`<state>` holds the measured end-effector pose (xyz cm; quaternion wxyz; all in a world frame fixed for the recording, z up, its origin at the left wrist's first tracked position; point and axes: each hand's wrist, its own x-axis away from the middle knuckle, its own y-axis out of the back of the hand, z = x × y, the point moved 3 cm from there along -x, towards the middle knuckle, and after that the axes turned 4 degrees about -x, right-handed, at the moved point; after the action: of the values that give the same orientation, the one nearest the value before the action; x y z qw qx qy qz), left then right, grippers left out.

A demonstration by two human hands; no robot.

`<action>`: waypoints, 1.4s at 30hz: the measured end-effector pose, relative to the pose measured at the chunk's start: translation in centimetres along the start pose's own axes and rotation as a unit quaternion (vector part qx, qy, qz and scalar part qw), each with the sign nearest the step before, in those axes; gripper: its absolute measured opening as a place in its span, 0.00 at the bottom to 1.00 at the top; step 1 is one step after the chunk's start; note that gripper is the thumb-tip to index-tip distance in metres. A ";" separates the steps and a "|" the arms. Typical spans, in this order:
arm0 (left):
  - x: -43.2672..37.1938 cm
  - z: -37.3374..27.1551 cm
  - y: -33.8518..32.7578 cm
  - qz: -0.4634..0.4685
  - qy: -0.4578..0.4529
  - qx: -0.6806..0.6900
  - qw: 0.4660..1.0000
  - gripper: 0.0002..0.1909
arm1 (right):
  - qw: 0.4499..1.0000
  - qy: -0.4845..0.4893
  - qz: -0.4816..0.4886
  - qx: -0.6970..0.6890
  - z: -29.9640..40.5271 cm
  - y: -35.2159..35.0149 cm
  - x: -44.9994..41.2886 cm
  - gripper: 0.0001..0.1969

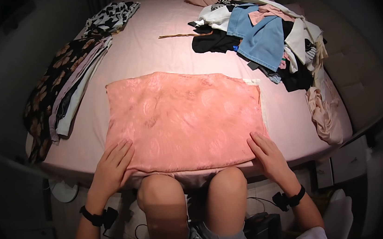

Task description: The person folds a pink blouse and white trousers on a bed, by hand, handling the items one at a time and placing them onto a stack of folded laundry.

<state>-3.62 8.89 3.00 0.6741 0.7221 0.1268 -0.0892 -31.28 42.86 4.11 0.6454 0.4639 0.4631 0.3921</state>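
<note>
A pink patterned cloth garment [188,120] lies spread nearly flat on the bed, its near edge along the mattress edge in front of my knees. My left hand [113,162] rests flat on its lower left corner, fingers pointing away from me. My right hand [266,152] lies at its lower right corner, fingertips on the side edge. Neither hand grips the cloth. A strip of white fabric [262,101] shows from beneath the garment's right side.
Folded clothes, including a black floral garment [63,68], line the bed's left side, with a black-and-white patterned cloth [110,17] beyond. A loose heap with blue denim [264,42] covers the back right. A crumpled pale pink cloth [324,116] lies at the right edge.
</note>
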 end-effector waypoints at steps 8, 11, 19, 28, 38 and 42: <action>0.2 -0.9 -0.1 -0.068 -0.025 -0.062 0.995 0.26 | 0.997 0.017 -0.003 0.076 1.5 0.5 -0.2 0.30; 0.4 -0.8 -0.2 -0.084 -0.023 -0.083 0.993 0.24 | 0.995 0.043 -0.010 0.093 1.5 -0.1 -0.1 0.28; 0.5 -0.3 0.2 -0.117 -0.004 -0.078 0.990 0.20 | 0.995 0.007 -0.088 0.057 0.8 -1.5 0.7 0.23; 0.4 0.7 3.7 -0.141 0.011 -0.076 0.987 0.18 | 0.985 -0.008 -0.144 0.091 0.0 1.2 0.0 0.21; -8.6 2.3 22.3 -0.066 0.026 0.110 0.991 0.09 | 0.985 -0.036 -0.156 -0.069 0.4 22.9 -7.3 0.12; -12.4 4.3 25.5 -0.012 0.053 0.088 0.995 0.06 | 0.992 -0.016 -0.126 0.005 -1.0 26.9 -10.2 0.10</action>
<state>-7.51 2.35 30.62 0.5989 0.7810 0.1626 -0.0695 -37.04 40.61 32.24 0.6947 0.4108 0.5097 0.2978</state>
